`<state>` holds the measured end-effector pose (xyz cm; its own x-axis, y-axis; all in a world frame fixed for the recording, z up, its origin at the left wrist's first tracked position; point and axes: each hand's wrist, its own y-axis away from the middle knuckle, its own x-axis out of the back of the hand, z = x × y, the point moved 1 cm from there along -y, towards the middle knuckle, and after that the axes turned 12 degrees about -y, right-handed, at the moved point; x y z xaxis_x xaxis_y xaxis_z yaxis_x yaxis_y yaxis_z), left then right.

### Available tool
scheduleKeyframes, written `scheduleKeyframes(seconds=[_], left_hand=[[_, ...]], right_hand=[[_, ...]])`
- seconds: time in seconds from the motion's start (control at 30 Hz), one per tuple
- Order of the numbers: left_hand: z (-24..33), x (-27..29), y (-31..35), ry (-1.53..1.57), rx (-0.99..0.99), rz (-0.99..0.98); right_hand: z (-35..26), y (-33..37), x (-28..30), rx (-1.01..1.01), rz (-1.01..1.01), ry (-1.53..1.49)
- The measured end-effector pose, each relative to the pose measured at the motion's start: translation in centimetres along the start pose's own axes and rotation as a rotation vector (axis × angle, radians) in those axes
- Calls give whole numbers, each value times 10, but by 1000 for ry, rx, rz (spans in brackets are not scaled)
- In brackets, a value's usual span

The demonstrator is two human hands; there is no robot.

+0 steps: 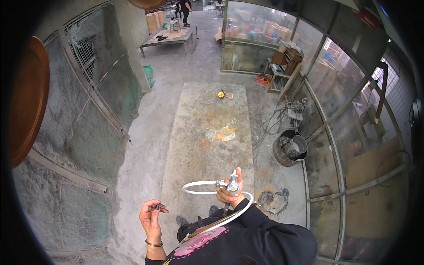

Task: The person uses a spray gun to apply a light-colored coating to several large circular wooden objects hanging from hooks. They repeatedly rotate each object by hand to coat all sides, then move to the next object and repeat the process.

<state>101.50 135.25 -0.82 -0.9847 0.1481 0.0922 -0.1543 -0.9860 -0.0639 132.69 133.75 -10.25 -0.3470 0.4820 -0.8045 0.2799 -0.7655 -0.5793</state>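
My right hand point(231, 191) is wrapped round a silver spray gun point(233, 186) in front of my body. A white hose point(201, 183) joins the gun, loops out to the left and curves back past my right wrist. My left hand point(152, 216) is raised at the lower left, apart from the gun, with its fingers bent toward the thumb. Something small and dark shows at the thumb tip; I cannot make out whether it is held. A dark bangle point(153, 243) circles that wrist.
Large round copper-coloured pieces hang at the left edge point(33, 104) and top point(146, 3). A stained board point(207, 115) covers the floor ahead. On the right stand a black bucket point(282, 155), tangled hoses point(276, 121) and a small shelf point(279, 73). Two people stand beyond a low table point(172, 40).
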Motion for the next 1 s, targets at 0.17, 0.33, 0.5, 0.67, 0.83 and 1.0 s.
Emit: scheduleKeyframes(seconds=[0.17, 0.33, 0.5, 0.67, 0.83, 1.0], left_hand=[[2, -3, -4, -4, 6, 3], [-1, -7, -6, -35, 77, 17], [-22, -14, -5, -93, 188, -35], [-49, -18, -2, -113, 350, -101], [-69, -20, -6, -170, 413, -114], [-85, -21, -9, -115, 473, -137]], right_hand=[[-4, -1, -1, -2, -10, -10], [-2, 8, 10, 10, 36, -102], [-1, 32, 35, 95, 73, -169], [6, 60, 56, 183, 185, -246], [14, 78, 67, 253, 305, -280], [18, 90, 70, 330, 284, -275]])
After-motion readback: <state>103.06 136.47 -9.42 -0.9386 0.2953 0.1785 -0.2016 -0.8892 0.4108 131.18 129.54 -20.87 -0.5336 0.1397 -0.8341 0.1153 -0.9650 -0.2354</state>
